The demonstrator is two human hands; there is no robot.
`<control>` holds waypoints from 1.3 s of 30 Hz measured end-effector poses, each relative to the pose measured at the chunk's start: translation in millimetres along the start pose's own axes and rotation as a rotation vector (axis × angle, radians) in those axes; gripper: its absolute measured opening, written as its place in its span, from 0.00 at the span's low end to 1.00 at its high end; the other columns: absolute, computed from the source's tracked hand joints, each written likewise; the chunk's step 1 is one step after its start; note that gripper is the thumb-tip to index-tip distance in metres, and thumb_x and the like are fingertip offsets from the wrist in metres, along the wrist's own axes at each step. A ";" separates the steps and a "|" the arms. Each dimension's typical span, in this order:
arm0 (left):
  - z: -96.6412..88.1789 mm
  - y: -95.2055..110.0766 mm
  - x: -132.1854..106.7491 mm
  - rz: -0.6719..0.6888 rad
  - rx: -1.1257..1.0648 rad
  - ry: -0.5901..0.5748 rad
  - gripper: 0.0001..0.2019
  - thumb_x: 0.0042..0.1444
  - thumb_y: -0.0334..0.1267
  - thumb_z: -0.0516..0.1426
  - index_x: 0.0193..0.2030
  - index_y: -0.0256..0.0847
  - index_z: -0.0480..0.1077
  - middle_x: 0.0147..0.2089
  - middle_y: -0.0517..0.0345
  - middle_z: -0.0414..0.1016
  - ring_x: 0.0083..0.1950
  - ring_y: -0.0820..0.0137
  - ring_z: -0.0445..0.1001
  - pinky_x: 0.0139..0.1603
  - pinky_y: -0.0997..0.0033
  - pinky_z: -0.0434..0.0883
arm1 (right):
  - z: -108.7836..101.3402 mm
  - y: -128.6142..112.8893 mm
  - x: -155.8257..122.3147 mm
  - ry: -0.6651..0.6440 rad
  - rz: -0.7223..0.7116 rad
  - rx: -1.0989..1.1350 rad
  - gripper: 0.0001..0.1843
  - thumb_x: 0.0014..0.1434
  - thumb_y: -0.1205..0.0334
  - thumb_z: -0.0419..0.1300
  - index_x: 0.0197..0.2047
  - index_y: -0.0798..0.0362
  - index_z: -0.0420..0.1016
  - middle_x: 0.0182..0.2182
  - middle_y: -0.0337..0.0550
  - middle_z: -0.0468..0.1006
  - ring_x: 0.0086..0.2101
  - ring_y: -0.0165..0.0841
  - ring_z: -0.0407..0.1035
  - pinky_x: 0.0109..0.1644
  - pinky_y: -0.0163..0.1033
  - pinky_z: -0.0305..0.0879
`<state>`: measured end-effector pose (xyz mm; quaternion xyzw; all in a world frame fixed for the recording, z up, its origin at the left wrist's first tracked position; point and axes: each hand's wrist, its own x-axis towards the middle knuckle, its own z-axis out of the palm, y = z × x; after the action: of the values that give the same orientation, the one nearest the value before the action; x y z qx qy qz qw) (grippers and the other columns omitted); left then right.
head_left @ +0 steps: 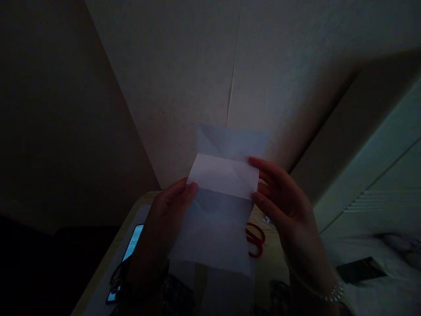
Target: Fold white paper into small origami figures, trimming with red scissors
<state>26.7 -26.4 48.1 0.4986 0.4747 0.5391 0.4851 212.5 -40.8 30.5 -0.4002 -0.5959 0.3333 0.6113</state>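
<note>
A creased white sheet of paper (217, 224) is held up in front of me, its fold lines running across it in bands. On its left edge my left hand (169, 210) is closed, thumb on the front and the other fingers behind. My right hand (279, 193) grips the right edge, with the thumb at one crease and the index finger at the crease above. Behind the paper's lower right side, red scissor handles (255, 240) show on the table; the blades are hidden.
The wooden table (274, 250) bears a lit phone (133, 241) at left, partly hidden by my left arm, and more white paper (226, 289) below. A wall (184, 79) rises behind the table. To the right, a dark flat item (360, 270) lies on pale fabric. The room is dim.
</note>
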 end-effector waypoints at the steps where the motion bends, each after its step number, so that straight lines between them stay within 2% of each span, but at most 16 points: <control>1: 0.6 -0.4 -0.1 -0.011 -0.022 0.020 0.08 0.54 0.41 0.60 0.27 0.43 0.75 0.14 0.68 0.63 0.28 0.70 0.75 0.28 0.78 0.70 | -0.1 0.2 0.1 0.000 -0.006 -0.008 0.23 0.61 0.66 0.62 0.58 0.38 0.72 0.39 0.40 0.79 0.35 0.35 0.74 0.40 0.40 0.75; 3: 1.7 -1.7 -0.3 -0.039 -0.086 0.060 0.07 0.52 0.40 0.61 0.25 0.43 0.75 0.12 0.70 0.58 0.24 0.72 0.72 0.24 0.81 0.68 | 0.3 0.5 0.2 0.016 -0.008 -0.009 0.23 0.60 0.67 0.62 0.57 0.38 0.72 0.42 0.40 0.78 0.39 0.36 0.75 0.41 0.39 0.74; 7: 1.1 -4.9 1.1 -0.013 -0.095 0.053 0.06 0.49 0.40 0.64 0.26 0.42 0.76 0.19 0.68 0.69 0.18 0.79 0.64 0.19 0.82 0.63 | 2.4 -0.1 0.9 0.040 0.000 0.020 0.22 0.60 0.68 0.63 0.55 0.37 0.74 0.53 0.39 0.76 0.42 0.33 0.74 0.35 0.33 0.72; 9: -0.3 -5.9 2.5 -0.011 -0.096 0.031 0.06 0.48 0.41 0.65 0.28 0.42 0.77 0.20 0.66 0.71 0.18 0.79 0.64 0.17 0.82 0.62 | 3.2 -0.5 1.5 0.041 -0.002 0.031 0.22 0.59 0.69 0.63 0.54 0.37 0.75 0.55 0.38 0.74 0.40 0.32 0.74 0.32 0.31 0.70; 11: -1.7 -6.4 3.9 -0.011 -0.100 0.026 0.05 0.48 0.40 0.65 0.29 0.42 0.78 0.21 0.66 0.72 0.18 0.78 0.66 0.17 0.82 0.62 | 3.3 -0.9 1.8 0.042 -0.006 0.038 0.22 0.59 0.69 0.63 0.54 0.37 0.76 0.51 0.38 0.75 0.36 0.30 0.73 0.29 0.30 0.69; 13: -2.5 -6.8 4.8 -0.006 -0.110 0.018 0.04 0.49 0.39 0.65 0.30 0.43 0.79 0.22 0.65 0.74 0.19 0.78 0.67 0.17 0.82 0.63 | 3.0 -1.0 1.6 0.027 0.000 0.047 0.23 0.59 0.69 0.63 0.55 0.37 0.75 0.41 0.38 0.77 0.31 0.29 0.70 0.28 0.31 0.69; 15: -2.6 -7.4 4.8 0.003 -0.115 -0.001 0.04 0.48 0.39 0.66 0.29 0.42 0.79 0.22 0.64 0.75 0.20 0.77 0.68 0.17 0.83 0.63 | 2.6 -0.9 1.2 -0.003 0.010 0.067 0.24 0.59 0.69 0.63 0.56 0.37 0.73 0.31 0.36 0.73 0.27 0.29 0.67 0.30 0.32 0.70; 18: -1.2 -7.9 3.5 0.019 -0.120 -0.006 0.04 0.49 0.39 0.65 0.29 0.42 0.79 0.23 0.64 0.76 0.22 0.77 0.70 0.20 0.84 0.65 | 2.2 0.0 0.9 -0.040 0.022 0.101 0.25 0.59 0.68 0.63 0.58 0.37 0.71 0.26 0.34 0.69 0.27 0.30 0.68 0.31 0.34 0.71; 22: 0.8 -7.2 2.8 0.017 -0.126 -0.028 0.04 0.50 0.39 0.64 0.30 0.43 0.79 0.22 0.64 0.76 0.21 0.76 0.69 0.19 0.82 0.65 | 2.8 1.1 1.3 -0.076 0.046 0.142 0.27 0.60 0.68 0.63 0.59 0.36 0.68 0.33 0.37 0.76 0.33 0.33 0.74 0.30 0.35 0.74; 25: 0.9 -6.5 4.1 0.025 -0.128 -0.045 0.04 0.48 0.39 0.64 0.30 0.42 0.78 0.21 0.63 0.76 0.21 0.73 0.71 0.19 0.79 0.66 | 4.9 1.5 1.6 -0.099 0.058 0.150 0.28 0.61 0.67 0.63 0.60 0.35 0.66 0.41 0.39 0.79 0.38 0.36 0.77 0.36 0.39 0.78; 28: 0.5 -6.4 5.0 0.040 -0.121 -0.069 0.05 0.51 0.40 0.63 0.33 0.43 0.78 0.23 0.62 0.77 0.21 0.72 0.73 0.20 0.77 0.67 | 6.8 2.0 1.3 -0.131 0.067 0.157 0.30 0.60 0.67 0.64 0.61 0.34 0.65 0.51 0.40 0.77 0.43 0.38 0.77 0.41 0.42 0.80; 31: 0.2 -6.8 3.7 0.046 -0.082 -0.081 0.06 0.52 0.41 0.62 0.34 0.43 0.77 0.22 0.63 0.75 0.19 0.73 0.70 0.18 0.77 0.65 | 6.0 1.5 0.0 -0.147 0.070 0.159 0.31 0.60 0.67 0.64 0.62 0.33 0.64 0.58 0.39 0.73 0.47 0.38 0.76 0.44 0.40 0.79; 35: -0.5 -6.8 1.4 0.072 -0.070 0.015 0.07 0.53 0.43 0.61 0.32 0.42 0.76 0.22 0.63 0.74 0.20 0.72 0.69 0.19 0.77 0.65 | 0.9 -2.7 -1.0 -0.100 0.053 0.115 0.26 0.61 0.68 0.62 0.59 0.36 0.69 0.53 0.38 0.77 0.42 0.31 0.76 0.41 0.32 0.76; 39: -2.6 -6.7 4.2 0.131 -0.051 0.139 0.06 0.53 0.42 0.61 0.32 0.43 0.77 0.20 0.66 0.69 0.22 0.74 0.67 0.25 0.77 0.70 | -3.3 -5.5 1.7 -0.095 0.097 0.113 0.22 0.61 0.69 0.62 0.56 0.39 0.72 0.39 0.35 0.83 0.37 0.25 0.76 0.42 0.27 0.73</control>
<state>24.4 -21.8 41.6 0.4773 0.4600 0.6149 0.4272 215.5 -42.1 36.2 -0.3773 -0.5845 0.4142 0.5869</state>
